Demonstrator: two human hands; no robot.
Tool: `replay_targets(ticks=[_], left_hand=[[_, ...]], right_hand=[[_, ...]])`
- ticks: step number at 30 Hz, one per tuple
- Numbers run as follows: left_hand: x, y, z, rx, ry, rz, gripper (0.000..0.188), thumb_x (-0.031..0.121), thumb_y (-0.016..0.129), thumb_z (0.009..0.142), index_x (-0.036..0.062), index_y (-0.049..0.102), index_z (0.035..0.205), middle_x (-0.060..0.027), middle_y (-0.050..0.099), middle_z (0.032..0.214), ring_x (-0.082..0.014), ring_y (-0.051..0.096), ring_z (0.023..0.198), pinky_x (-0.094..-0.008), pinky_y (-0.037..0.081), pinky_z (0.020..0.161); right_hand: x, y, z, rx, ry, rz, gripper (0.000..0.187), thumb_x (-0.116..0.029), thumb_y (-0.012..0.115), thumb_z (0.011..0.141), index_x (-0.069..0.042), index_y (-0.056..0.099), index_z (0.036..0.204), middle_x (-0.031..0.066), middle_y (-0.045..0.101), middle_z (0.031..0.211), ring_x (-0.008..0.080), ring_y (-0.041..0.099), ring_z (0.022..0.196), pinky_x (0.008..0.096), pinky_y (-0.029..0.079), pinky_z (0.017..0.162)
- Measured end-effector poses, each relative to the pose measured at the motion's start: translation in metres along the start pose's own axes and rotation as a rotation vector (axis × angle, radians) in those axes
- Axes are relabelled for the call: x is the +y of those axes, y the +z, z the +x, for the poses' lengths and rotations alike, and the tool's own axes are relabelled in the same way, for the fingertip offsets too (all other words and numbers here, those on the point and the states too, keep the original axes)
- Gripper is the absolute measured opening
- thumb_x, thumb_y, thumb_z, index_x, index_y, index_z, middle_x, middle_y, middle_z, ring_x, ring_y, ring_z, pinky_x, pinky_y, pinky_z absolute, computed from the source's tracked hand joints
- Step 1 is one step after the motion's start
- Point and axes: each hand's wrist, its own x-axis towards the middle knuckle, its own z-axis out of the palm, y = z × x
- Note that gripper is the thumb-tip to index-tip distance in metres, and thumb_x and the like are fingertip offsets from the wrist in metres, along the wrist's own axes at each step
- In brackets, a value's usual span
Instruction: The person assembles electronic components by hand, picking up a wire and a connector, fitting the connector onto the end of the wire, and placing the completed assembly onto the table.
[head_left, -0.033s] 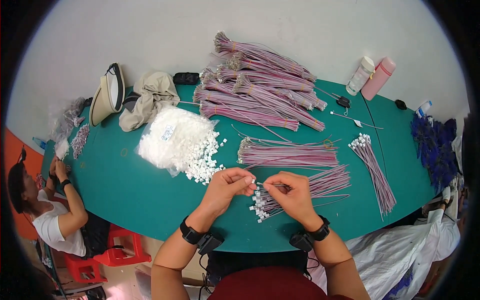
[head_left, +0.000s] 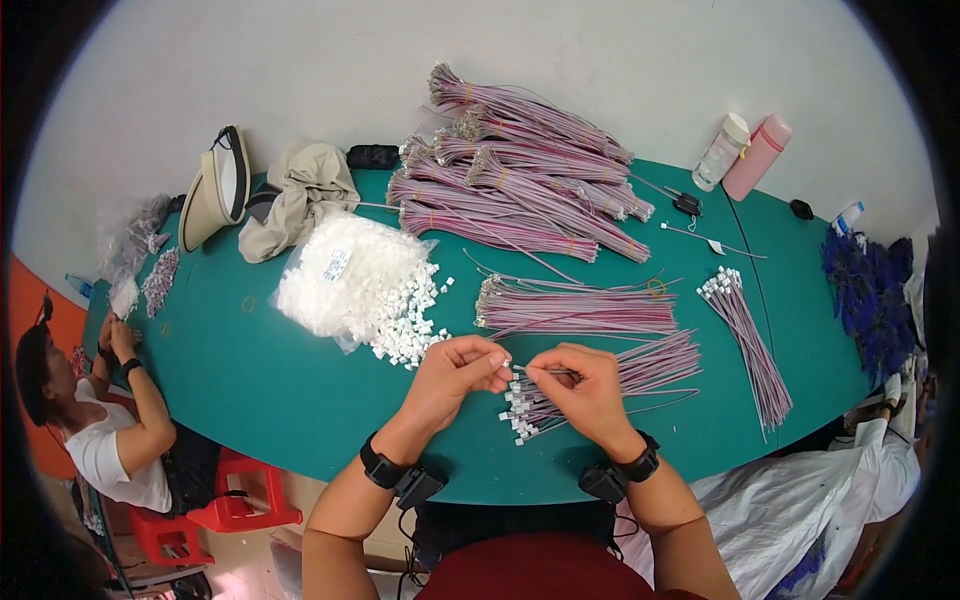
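Head view: thin pink-and-grey wire lead (head_left: pixel 545 371) runs level between my two hands above the green desk (head_left: pixel 260 380), just over the near edge. Its left end meets a small white plastic connector housing (head_left: pixel 505 364).

Left hand (head_left: pixel 455 372): grip narrow, thumb and forefinger pinched on the white housing. Right hand (head_left: pixel 585 385): grip narrow, fingertips closed on the wire lead, just right of the housing. Both wrists carry black bands.

Directly below my hands lies a fanned bundle of finished leads with white connectors (head_left: pixel 560 400) on their near ends. A second flat bundle of pink wires (head_left: pixel 580 310) lies behind it.

Packages: a clear plastic bag of white housings (head_left: pixel 340 275), lumpy, with a small white label on top, lies left of centre; loose housings (head_left: pixel 410 330) spill from it toward my left hand. A translucent white bottle (head_left: pixel 720 152) and a pink bottle (head_left: pixel 757 158) stand at the far right by the wall.
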Motion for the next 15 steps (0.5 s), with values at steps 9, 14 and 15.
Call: replay_targets(ticks=[9, 14, 15], left_hand=[[-0.0056, -0.0008, 0.0017, 0.018, 0.001, -0.01, 0.014, 0.012, 0.065, 0.094, -0.0007, 0.067, 0.098, -0.0075, 0.069, 0.084, -0.0111, 0.064, 0.071, -0.0233, 0.053, 0.067], [-0.0042, 0.0022, 0.0012, 0.063, 0.048, 0.069, 0.014, 0.011, 0.066, 0.093, -0.0017, 0.068, 0.097, -0.0075, 0.07, 0.083, -0.0111, 0.064, 0.07, -0.0232, 0.053, 0.066], [-0.0047, 0.0008, 0.0011, 0.056, 0.064, 0.1, 0.013, 0.011, 0.066, 0.093, -0.0019, 0.068, 0.097, -0.0076, 0.07, 0.083, -0.0113, 0.064, 0.07, -0.0233, 0.053, 0.066]], right_hand=[[-0.0016, -0.002, -0.0015, -0.083, 0.032, -0.051, 0.007, -0.003, 0.072, 0.082, 0.001, 0.069, 0.086, 0.0024, 0.063, 0.072, 0.0053, 0.051, 0.058, 0.0213, 0.038, 0.05], [0.002, -0.0019, -0.002, -0.087, 0.091, 0.013, 0.007, -0.003, 0.072, 0.083, 0.001, 0.069, 0.087, 0.0017, 0.063, 0.073, 0.004, 0.053, 0.061, 0.0205, 0.04, 0.051], [0.0036, -0.0006, -0.0025, -0.076, 0.114, 0.049, 0.006, -0.003, 0.072, 0.083, 0.001, 0.069, 0.087, 0.0017, 0.064, 0.074, 0.0035, 0.054, 0.062, 0.0202, 0.04, 0.052]])
